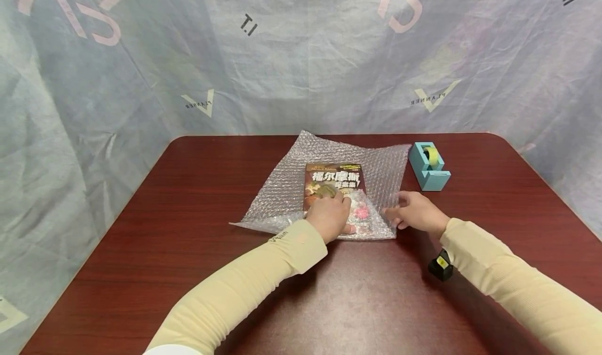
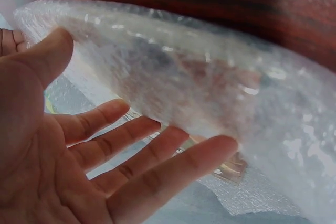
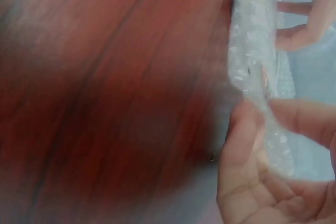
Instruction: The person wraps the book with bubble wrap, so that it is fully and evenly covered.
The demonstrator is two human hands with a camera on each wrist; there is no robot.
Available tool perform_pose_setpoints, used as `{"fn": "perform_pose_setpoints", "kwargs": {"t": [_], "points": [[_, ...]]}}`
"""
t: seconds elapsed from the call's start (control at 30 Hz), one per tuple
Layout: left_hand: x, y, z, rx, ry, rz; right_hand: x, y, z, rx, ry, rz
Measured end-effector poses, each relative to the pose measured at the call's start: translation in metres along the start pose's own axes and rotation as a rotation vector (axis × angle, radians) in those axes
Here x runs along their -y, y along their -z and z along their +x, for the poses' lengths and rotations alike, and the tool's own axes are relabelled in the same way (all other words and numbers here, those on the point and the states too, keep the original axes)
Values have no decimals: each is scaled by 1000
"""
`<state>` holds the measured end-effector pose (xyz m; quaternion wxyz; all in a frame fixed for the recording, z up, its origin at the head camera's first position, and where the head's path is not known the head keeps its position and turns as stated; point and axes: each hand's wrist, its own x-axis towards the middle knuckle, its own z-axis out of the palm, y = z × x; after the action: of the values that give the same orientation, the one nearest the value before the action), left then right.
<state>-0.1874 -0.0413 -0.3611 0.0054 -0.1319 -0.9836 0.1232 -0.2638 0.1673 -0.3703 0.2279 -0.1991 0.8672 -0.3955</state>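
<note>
A book (image 1: 335,174) with a dark cover and large white Chinese characters lies on a sheet of bubble wrap (image 1: 277,195). The sheet's near edge is folded up over the lower part of the book. My left hand (image 1: 329,216) rests on that fold; the left wrist view shows its fingers (image 2: 170,166) extended against the wrap, the thumb apart. At the book's lower right, my right hand (image 1: 418,212) pinches the side of the wrap between thumb and fingers, as the right wrist view shows. The fold hides the book's lower part.
A light blue tape dispenser (image 1: 430,180) with a yellow-green roll stands right of the wrap. Under the right wrist is a small black device (image 1: 440,266) with a yellow label. A printed grey cloth (image 1: 301,72) hangs behind the dark red table (image 1: 188,187).
</note>
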Motion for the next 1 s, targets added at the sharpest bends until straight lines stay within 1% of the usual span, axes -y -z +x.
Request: {"fn": "perform_pose_setpoints", "kwargs": {"t": [0.13,0.3,0.5,0.57,0.63,0.73,0.83,0.93,1.0], "points": [[0,0,0,-11,-4,-1,-3,-2,0,58,44,74],[-1,-1,0,-28,-4,10,-5,0,1,104,112,154],[0,-2,0,-21,1,4,-5,3,1,183,191,152],[0,-2,0,-23,3,4,-6,4,1,214,224,166],[0,-2,0,-30,3,6,-7,4,1,226,251,182],[0,-2,0,-37,0,8,-10,4,3,211,281,171],[0,-3,0,-39,2,4,-12,2,5,174,312,110],[0,-3,0,-24,2,1,-12,-2,6,121,349,39],[1,-3,0,-20,3,-1,-10,-6,7,60,386,-26]]}}
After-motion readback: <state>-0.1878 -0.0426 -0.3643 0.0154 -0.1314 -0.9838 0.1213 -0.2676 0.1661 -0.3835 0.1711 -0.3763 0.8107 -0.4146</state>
